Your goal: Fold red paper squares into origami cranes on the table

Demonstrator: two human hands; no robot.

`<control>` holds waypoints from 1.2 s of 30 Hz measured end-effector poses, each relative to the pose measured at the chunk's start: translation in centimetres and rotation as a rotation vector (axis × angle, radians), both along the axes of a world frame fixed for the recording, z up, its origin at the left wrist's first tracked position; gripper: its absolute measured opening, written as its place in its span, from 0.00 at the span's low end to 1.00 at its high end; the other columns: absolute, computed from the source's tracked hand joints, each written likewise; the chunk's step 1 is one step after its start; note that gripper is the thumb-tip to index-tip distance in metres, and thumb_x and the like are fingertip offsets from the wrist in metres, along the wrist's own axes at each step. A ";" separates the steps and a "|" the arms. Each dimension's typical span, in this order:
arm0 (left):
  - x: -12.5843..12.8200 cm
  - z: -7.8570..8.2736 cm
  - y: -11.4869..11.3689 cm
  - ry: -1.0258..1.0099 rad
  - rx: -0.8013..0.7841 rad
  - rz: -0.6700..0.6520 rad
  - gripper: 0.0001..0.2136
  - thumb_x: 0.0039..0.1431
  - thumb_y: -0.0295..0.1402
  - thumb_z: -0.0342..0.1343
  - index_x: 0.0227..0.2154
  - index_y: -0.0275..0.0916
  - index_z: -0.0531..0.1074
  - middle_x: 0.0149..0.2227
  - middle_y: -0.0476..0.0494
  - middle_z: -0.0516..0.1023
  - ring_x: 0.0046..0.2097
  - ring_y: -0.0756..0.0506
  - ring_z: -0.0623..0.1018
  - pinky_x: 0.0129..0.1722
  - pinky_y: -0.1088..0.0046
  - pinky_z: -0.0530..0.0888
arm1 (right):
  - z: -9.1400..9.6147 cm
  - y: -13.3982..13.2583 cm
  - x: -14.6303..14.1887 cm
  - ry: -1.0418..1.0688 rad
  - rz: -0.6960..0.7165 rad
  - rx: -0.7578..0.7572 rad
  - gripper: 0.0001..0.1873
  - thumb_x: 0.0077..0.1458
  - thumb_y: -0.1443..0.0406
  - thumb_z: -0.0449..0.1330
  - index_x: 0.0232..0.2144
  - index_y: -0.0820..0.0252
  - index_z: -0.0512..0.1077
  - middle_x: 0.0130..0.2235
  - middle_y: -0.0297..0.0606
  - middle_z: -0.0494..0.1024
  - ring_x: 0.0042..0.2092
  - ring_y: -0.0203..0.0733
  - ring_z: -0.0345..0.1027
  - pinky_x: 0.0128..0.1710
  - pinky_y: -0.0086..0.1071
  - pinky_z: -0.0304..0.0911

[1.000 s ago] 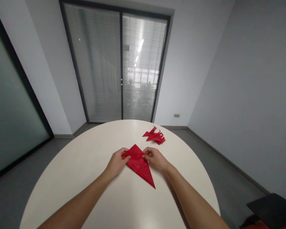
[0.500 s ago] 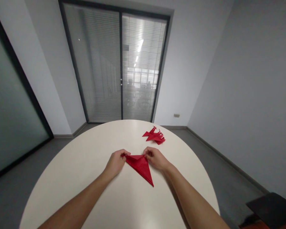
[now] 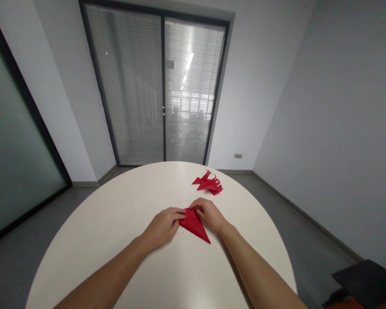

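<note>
Creased red paper triangle [image 3: 194, 224], smooth round table [image 3: 122, 210]

Near the centre of my head view, my left hand [image 3: 163, 226] touches the left end of a folded red paper [image 3: 195, 225] and my right hand [image 3: 211, 215] pinches its upper right. Above, I see red paper birds [image 3: 209, 185] on the pale table [image 3: 180, 277].

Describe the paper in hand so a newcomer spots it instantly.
On the pale table, look between the left hand and right hand. Their fingers touch a red folded paper, its sharp tip pointing near right. The red paper figures farther back are spiky and untouched; this piece looks flatter.
</note>
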State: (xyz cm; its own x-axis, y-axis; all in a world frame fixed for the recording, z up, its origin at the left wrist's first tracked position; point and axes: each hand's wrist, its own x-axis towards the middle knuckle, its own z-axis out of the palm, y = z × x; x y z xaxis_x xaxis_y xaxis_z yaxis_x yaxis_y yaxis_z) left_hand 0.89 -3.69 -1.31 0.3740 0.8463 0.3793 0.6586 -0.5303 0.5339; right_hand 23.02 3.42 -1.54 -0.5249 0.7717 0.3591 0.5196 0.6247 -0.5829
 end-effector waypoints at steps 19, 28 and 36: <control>-0.3 -0.2 0.3 0.114 0.081 -0.027 0.16 0.63 0.28 0.52 0.51 0.47 0.77 0.53 0.43 0.79 0.53 0.40 0.75 0.56 0.60 0.69 | 0.5 -2.5 -1.1 -0.391 0.078 -0.084 0.30 0.67 0.59 0.46 0.69 0.57 0.53 0.71 0.44 0.51 0.71 0.56 0.41 0.68 0.57 0.38; -0.1 0.0 0.1 0.152 0.083 0.005 0.15 0.64 0.27 0.49 0.45 0.44 0.79 0.45 0.41 0.80 0.49 0.40 0.75 0.51 0.62 0.70 | 0.3 -2.3 -1.1 -0.399 0.022 -0.117 0.32 0.68 0.51 0.45 0.69 0.52 0.53 0.71 0.40 0.49 0.72 0.61 0.34 0.68 0.59 0.34; -0.2 0.1 -0.1 0.139 0.071 -0.035 0.14 0.64 0.27 0.50 0.45 0.43 0.79 0.46 0.42 0.80 0.49 0.41 0.75 0.52 0.64 0.71 | 0.1 -1.6 -0.4 -0.391 -0.017 -0.001 0.29 0.67 0.50 0.48 0.65 0.51 0.62 0.70 0.42 0.56 0.71 0.61 0.40 0.67 0.57 0.40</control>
State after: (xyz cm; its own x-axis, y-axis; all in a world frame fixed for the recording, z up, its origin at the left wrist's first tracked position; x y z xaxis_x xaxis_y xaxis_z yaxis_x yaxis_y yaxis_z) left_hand 0.71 -3.81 -1.17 0.4557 0.8050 0.3799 0.7043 -0.5870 0.3993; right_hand 22.61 1.85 -1.40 -0.6088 0.7820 0.1333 0.7133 0.6132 -0.3394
